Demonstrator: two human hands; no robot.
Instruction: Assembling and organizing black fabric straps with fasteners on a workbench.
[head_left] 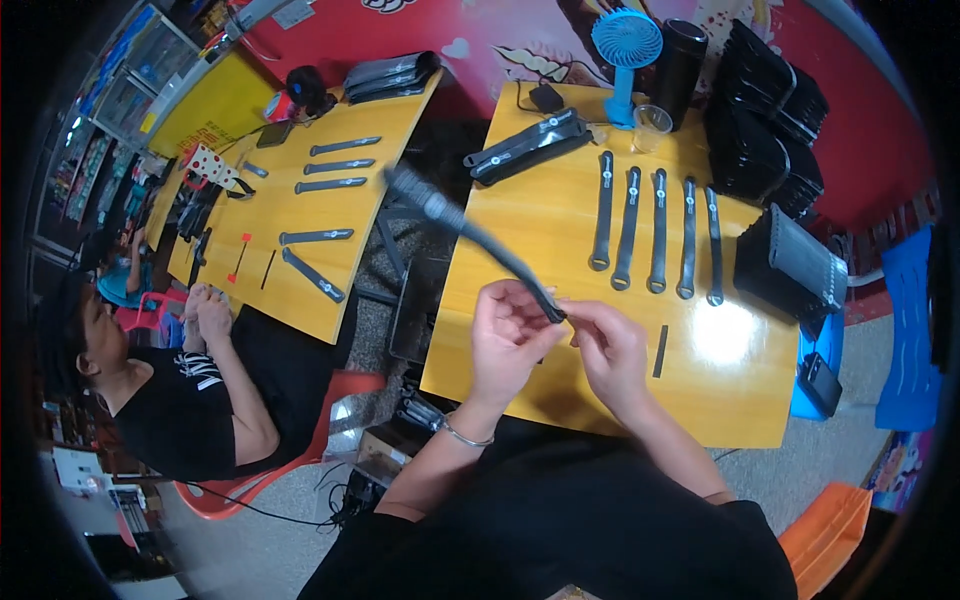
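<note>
Dark strap [490, 248] pinched between left hand [503, 345] and right hand [612, 350]

The strap's narrow lower end sits at the fingertips of both hands, where they meet just above the near part of the table [740, 400]. From there it rises past the fingers of the left hand and slants up and to the left, its wider far end blurred and well beyond that hand. The left hand, palm partly showing, grasps the strap close to its end; the right hand pinches the tip from the other side with thumb and forefinger.

Beyond the right hand, five flat straps [659, 230] lie side by side in a row, ring ends toward the person. A short dark strip [661, 351] lies just right of the right hand. Farther off, a pile of straps [530, 146] rests near the far edge, left of a blue fan [626, 60].
</note>
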